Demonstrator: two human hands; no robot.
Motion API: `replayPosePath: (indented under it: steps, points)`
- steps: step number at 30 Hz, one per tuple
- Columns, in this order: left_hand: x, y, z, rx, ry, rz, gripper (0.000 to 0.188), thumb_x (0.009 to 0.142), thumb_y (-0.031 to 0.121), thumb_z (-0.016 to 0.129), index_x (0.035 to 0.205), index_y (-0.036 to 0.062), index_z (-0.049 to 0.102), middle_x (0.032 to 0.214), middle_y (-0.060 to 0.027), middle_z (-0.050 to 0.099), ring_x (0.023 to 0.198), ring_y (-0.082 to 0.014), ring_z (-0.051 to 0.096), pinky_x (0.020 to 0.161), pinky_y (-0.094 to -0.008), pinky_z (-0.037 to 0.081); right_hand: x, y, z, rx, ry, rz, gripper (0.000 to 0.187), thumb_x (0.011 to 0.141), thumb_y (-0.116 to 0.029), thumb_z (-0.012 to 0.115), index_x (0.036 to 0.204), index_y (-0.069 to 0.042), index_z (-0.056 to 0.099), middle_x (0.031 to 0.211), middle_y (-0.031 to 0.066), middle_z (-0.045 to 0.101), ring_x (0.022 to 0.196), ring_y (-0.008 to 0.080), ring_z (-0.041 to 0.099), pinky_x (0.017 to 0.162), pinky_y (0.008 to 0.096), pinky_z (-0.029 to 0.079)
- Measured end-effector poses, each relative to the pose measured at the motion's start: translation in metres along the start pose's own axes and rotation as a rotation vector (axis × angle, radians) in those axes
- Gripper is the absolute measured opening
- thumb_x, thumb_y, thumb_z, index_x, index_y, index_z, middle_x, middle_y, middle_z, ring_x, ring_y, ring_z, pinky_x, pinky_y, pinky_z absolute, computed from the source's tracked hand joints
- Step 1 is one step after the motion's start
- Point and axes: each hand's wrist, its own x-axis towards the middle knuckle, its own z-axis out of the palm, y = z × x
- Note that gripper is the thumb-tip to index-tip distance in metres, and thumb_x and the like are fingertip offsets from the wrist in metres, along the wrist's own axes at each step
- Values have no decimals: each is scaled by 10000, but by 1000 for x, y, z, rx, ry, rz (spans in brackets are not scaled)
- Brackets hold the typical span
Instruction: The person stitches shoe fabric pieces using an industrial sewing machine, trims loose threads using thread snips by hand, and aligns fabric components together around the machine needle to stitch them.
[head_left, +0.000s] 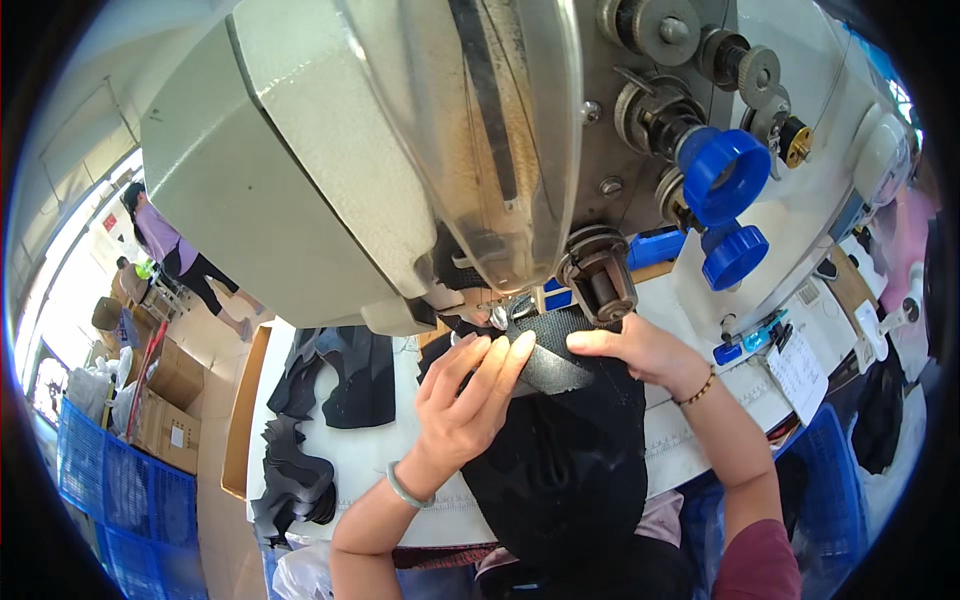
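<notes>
In front of me, a sewing machine (320, 140) has its presser foot (500, 316) down close to a dark mesh fabric piece (562, 328). A grey underside shows where the fabric's near edge is turned. My left hand (462, 400), with a pale bangle on its wrist, has its fingers held together and pressed on the fabric just beside the foot. On the right side, my right hand (645, 352) pinches the fabric, thumb on top; its other fingers are mostly hidden beneath. A beaded bracelet circles that wrist. Below both hands spreads a black covering (560, 460).
Stacked dark cut pieces (355, 375) and more curved pieces (297, 475) lie on the white table (390, 450) to the left. Blue tools (740, 350) and a paper sheet (798, 375) are at right. Blue crates (125, 490) and cardboard boxes (165, 430) stand left; a person (175, 245) is beyond.
</notes>
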Motion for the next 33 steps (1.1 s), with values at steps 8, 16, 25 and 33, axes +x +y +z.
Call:
replayPosePath:
  steps: [8, 16, 25, 33]
  points:
    - [0, -3, -3, -24, -27, -31, 435, 603, 2, 704, 1028, 92, 721, 967, -29, 610, 917, -208, 592, 827, -336, 548, -2, 17, 10, 151, 86, -53, 349, 810, -98, 702, 1118, 14, 582, 997, 76, 663, 862, 118, 638, 794, 264, 518]
    - [-4, -7, -9, -60, -4, 94, 362, 648, 10, 700, 1009, 36, 716, 998, -37, 604, 959, -203, 601, 824, -306, 561, -8, 33, 33, 106, 147, -209, 252, 891, -137, 648, 1096, 7, 624, 1037, 46, 660, 914, 87, 603, 821, 248, 491]
    - [-3, -23, -7, -148, -14, 186, 347, 645, 3, 696, 989, 44, 723, 997, -33, 611, 932, -201, 619, 822, -305, 569, -6, 46, 45, 70, 228, -264, 193, 911, -178, 639, 978, -1, 679, 768, -26, 652, 608, 5, 544, 518, 177, 420]
    - [2, -30, -8, -151, -9, 161, 309, 630, 5, 676, 927, 65, 736, 923, -16, 627, 889, -201, 637, 771, -290, 587, -12, 44, 47, 3, 226, -148, 322, 899, -228, 667, 632, -50, 638, 509, -86, 491, 440, -20, 379, 380, 192, 240]
